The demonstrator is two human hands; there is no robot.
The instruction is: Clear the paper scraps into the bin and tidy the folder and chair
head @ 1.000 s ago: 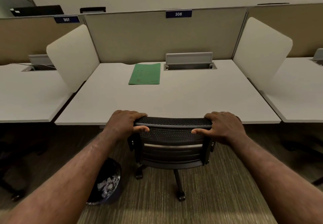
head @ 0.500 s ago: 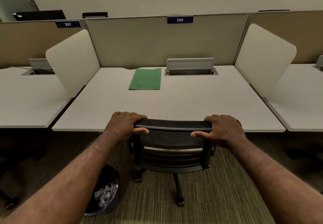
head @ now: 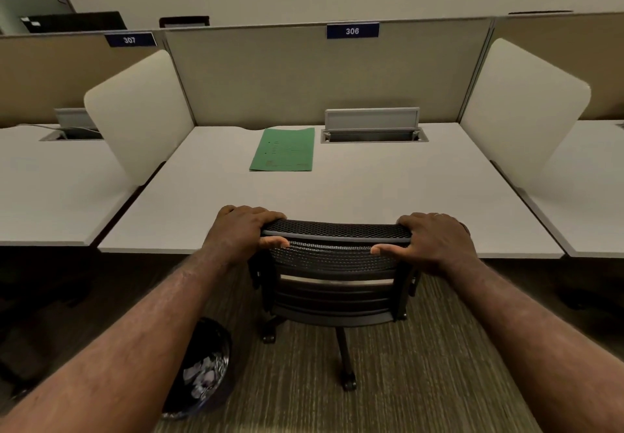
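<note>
Chair-tidying looks like the step in hand, with the rest of the job apparently done. Low on the left, the bin (head: 199, 372) stands on the carpet beside the chair base, partly hidden by the left forearm, and pale paper scraps (head: 202, 377) lie inside it. Above it, the left hand (head: 241, 233) sits on the left corner of the chair's backrest, its fingers (head: 256, 213) curled over the top rail and the thumb pressed against the mesh below, so it grips the rail. Farther back on the worktop (head: 388, 189), the green folder (head: 283, 149) lies flat and squared near the rear panel, just beside the open cable tray (head: 373, 127); no scraps show on the surface. In the middle, the chair (head: 336, 274) faces the worktop with its backrest top at the front edge, the seat hidden beneath and the castors on the carpet. On the right, the right hand (head: 435, 242) mirrors the left, closed around the other corner of the rail with the thumb under it.

By my judgement the chair is nearly home. The next move calls for an even push from both hands, straight ahead so the castors do not swing the base toward the bin, then letting go once the backrest meets the edge.
</note>
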